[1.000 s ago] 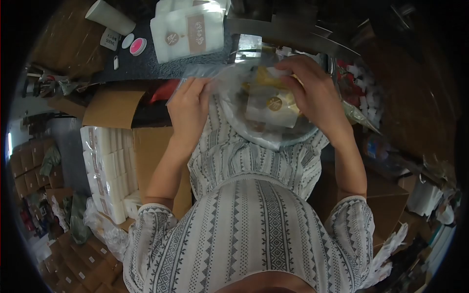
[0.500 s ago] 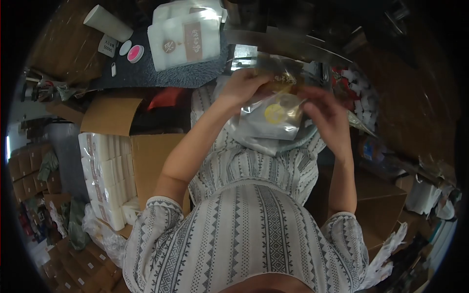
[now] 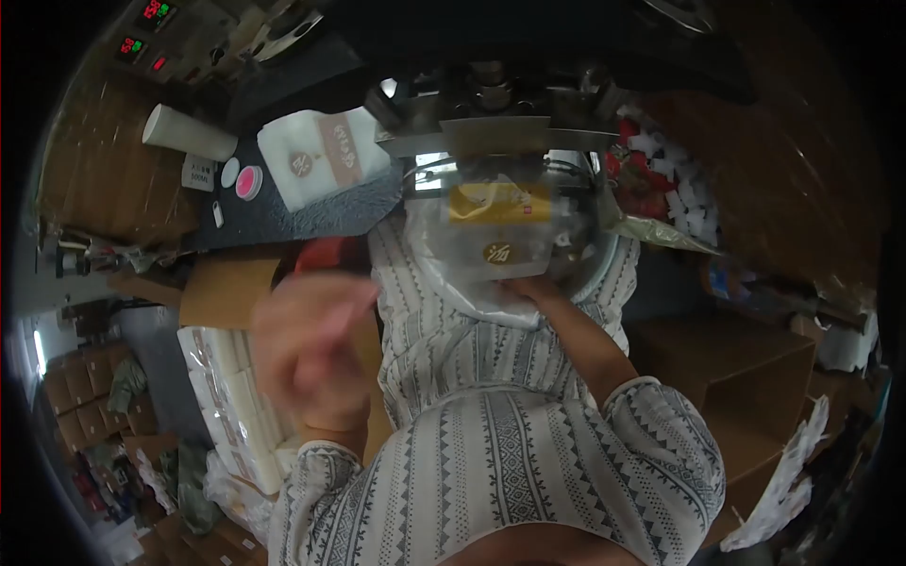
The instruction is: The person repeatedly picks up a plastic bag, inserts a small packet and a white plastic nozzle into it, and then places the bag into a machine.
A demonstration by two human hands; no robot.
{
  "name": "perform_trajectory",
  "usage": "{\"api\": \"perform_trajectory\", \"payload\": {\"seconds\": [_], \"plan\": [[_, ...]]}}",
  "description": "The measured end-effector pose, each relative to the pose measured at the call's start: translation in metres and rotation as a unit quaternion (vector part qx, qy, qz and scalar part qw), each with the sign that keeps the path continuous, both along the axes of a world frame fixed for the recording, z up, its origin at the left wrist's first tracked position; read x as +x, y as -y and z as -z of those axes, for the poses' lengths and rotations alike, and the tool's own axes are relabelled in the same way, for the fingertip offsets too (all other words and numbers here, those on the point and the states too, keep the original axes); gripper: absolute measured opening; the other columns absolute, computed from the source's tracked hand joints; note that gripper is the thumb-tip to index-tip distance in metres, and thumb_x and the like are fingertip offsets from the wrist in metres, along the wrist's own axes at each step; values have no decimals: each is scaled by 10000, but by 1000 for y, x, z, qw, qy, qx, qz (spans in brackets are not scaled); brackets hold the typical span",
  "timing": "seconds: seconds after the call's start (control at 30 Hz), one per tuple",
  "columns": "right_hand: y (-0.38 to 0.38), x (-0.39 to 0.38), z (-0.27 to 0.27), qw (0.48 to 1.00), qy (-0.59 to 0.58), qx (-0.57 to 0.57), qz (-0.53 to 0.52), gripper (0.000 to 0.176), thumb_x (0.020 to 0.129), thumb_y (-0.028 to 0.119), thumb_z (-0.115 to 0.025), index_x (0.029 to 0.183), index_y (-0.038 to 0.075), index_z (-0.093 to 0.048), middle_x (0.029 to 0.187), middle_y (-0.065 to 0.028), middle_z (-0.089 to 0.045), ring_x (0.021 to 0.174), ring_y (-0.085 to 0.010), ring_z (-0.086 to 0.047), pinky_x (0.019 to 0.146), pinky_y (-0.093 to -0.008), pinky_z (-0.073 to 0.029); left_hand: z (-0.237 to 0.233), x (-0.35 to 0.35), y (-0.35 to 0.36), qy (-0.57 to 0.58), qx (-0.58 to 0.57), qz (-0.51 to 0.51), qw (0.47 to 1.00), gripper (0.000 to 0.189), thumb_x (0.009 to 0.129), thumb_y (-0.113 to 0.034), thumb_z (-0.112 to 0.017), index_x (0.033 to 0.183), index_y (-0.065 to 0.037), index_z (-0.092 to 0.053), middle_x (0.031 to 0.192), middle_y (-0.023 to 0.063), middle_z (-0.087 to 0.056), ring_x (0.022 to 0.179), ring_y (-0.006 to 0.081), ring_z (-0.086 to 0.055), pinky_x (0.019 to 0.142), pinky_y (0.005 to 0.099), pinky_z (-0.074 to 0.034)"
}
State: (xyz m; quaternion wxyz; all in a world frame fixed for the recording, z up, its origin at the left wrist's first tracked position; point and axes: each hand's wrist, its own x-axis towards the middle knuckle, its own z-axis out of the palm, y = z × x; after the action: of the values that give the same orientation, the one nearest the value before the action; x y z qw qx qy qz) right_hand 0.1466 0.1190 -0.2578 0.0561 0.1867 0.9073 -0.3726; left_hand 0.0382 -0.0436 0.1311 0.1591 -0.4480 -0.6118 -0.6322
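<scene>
My right hand [image 3: 528,286] is at the lower edge of a printed plastic bag [image 3: 519,238], its fingers mostly hidden beneath it. The bag is see-through, with a gold band across the top and a round brown mark lower down. It lies over a large clear plastic bowl or bag [image 3: 444,283] in my lap, under a metal bar [image 3: 495,135] of a machine. Off to the left, my left hand [image 3: 316,344] is raised above an open carton, away from the bag. Motion smears its fingers, and nothing clearly shows in it.
Beyond my left hand stands a stack of wrapped white packs [image 3: 231,401]. A blue-grey mat [image 3: 354,203] bears a printed white pack [image 3: 326,156], a pink-topped tub [image 3: 248,183] and a white cup [image 3: 189,132]. Red and white small pieces [image 3: 661,174] lie at right.
My left hand has let go of the bag and swung down to the left. My right hand has moved in under the bag's lower edge. More of the machine shows.
</scene>
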Motion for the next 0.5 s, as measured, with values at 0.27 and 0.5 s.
{"api": "perform_trajectory", "payload": {"seconds": [0.27, 0.5], "plan": [[-20, -1, 59, 991, 120, -43, 32, 787, 705, 523, -693, 1362, 163, -452, 1429, -165, -377, 1307, -336, -364, 1056, -475, -282, -55, 70, 35, -189, 400, 122, 889, 194, 927, -272, -561, 868, -95, -612, 902, 33, -553, 899, 197, -540, 675, 288, -477], [-14, 36, -76, 976, 178, -108, -70, 507, 878, 335, -608, 1284, 43, -523, 1223, -165, -587, 1152, -314, -549, 984, -395, -417, -49, 62, 5, -189, 394, 113, 892, 193, 934, -271, -542, 881, -98, -609, 926, 39, -570, 890, 190, -539, 682, 288, -464]]}}
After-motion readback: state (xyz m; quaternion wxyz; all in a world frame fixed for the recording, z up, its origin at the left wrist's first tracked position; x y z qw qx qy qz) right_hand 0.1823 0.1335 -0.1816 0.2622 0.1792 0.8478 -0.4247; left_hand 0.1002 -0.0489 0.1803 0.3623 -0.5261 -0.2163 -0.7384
